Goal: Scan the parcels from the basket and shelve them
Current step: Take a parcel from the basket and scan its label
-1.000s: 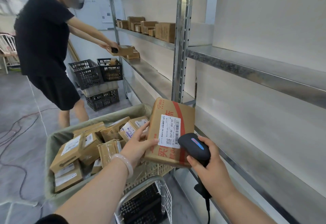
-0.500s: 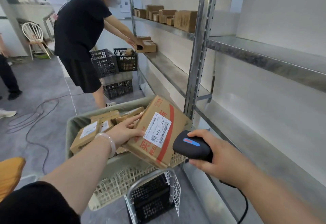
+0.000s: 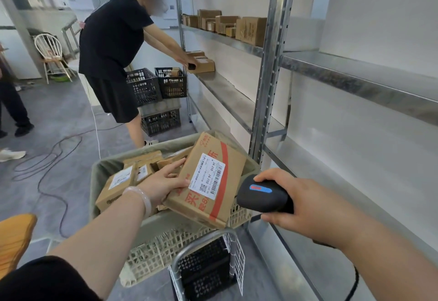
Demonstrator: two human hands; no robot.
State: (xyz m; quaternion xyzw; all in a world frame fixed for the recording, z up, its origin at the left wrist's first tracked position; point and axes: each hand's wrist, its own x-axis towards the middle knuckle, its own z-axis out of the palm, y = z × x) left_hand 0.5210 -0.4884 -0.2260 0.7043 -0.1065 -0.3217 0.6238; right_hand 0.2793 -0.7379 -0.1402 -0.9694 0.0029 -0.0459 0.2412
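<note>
Scan time, right over the basket

Right hand (image 3: 301,206) grips the scanner (image 3: 263,196) just beside the basket (image 3: 166,246), nose toward the label (image 3: 208,177). Left hand (image 3: 163,182) holds the parcel (image 3: 233,170) tilted above the basket so the barcode shows. The shelf (image 3: 265,101) stands just beyond the basket.

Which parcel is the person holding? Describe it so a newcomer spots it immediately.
Left of the metal shelving upright stands a lined lattice basket of cardboard parcels. The one meant is the large flat box tilted over its right side, gripped by the left hand beside the black scanner. Unlike the smaller ones beneath, it alone shows a red stripe and red printing.
</note>
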